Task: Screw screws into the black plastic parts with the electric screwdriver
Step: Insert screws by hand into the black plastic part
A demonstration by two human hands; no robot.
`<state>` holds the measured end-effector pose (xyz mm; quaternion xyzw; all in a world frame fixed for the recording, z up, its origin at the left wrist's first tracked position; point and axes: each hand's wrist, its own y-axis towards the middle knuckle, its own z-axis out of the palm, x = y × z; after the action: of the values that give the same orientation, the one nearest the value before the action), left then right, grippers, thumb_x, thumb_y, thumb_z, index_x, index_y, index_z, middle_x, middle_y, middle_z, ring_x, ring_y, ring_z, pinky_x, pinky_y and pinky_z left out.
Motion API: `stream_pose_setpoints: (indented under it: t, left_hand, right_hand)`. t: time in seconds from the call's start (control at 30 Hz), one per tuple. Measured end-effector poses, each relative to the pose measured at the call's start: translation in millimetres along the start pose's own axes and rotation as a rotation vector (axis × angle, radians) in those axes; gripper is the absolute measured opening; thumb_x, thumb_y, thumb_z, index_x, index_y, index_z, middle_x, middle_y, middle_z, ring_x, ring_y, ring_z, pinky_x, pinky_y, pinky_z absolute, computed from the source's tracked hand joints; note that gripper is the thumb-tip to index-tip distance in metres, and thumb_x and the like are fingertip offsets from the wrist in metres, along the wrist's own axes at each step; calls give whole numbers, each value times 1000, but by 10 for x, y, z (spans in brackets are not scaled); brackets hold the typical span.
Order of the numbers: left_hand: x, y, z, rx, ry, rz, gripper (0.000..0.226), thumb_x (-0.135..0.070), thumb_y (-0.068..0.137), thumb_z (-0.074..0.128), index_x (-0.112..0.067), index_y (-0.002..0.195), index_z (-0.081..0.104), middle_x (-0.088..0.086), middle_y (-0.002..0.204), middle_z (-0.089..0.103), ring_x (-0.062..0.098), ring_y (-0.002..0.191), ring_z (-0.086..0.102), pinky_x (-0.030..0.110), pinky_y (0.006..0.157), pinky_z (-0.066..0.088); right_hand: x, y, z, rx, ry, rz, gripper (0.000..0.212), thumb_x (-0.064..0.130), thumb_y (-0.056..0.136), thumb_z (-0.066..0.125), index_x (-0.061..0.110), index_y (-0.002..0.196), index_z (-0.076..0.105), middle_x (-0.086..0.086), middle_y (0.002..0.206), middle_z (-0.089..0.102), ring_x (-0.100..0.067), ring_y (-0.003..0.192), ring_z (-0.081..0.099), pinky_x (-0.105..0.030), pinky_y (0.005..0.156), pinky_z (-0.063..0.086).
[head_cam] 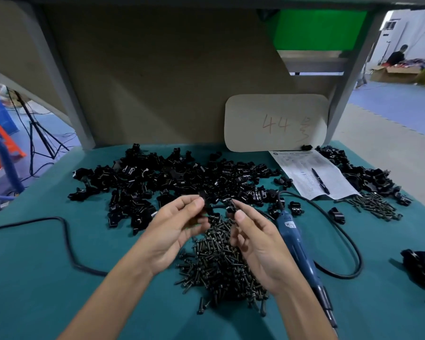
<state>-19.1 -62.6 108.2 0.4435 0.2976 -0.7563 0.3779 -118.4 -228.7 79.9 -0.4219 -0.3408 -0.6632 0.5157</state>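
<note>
Left hand (179,227) and right hand (255,239) each pinch a black plastic part (206,207); the electric screwdriver (297,244) lies unheld, and the heap (169,177) apparently awaits screws (219,261).

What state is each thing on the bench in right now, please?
left hand, pinches a black part.
right hand, pinches a second black part.
electric screwdriver, lying unheld on the mat.
screws, loose in a heap.
pen, lying on the paper sheet.

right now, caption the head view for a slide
Left hand and right hand each pinch a black plastic part above the screw pile; electric screwdriver lies alongside.
</note>
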Motion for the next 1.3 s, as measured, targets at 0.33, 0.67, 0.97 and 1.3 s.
stream_pose_setpoints:
  t: [0.33, 0.67, 0.97, 1.3]
  left_hand:
    - [277, -45, -2, 25, 431, -8, 16, -24, 99, 61, -37, 107, 68, -2, 73, 62, 8, 68, 56, 23, 64, 49]
    - [436, 6, 23, 43, 622, 175, 38, -29, 92, 68, -41, 127, 60, -9, 129, 63, 7, 109, 67, 21, 83, 55]
    - [480, 16, -30, -10, 609, 259, 38, -38, 84, 74, -39, 122, 70, -8, 110, 73, 5, 98, 69, 18, 82, 53]
    - [626, 18, -30, 23, 776, 247, 48, -51, 96, 50, -43, 142, 46, -37, 127, 51, 2, 126, 52, 35, 109, 45]
  right_hand:
    - [-240, 135, 15, -18, -186, -54, 34, 47, 87, 73, 49, 121, 69, 13, 127, 69, -6, 117, 64, -24, 88, 53]
    - [-298, 126, -66, -6, -225, -81, 34, 22, 101, 64, 43, 128, 69, 18, 126, 68, -3, 111, 66, -20, 93, 52]
    - [-345, 121, -81, -53, -153, -72, 25, 21, 93, 74, 33, 115, 72, 2, 119, 73, -17, 117, 68, -27, 93, 56]
    - [-360, 135, -53, -61, -99, -83, 22, 18, 97, 69, 29, 114, 75, 0, 119, 74, -18, 113, 70, -24, 88, 58]
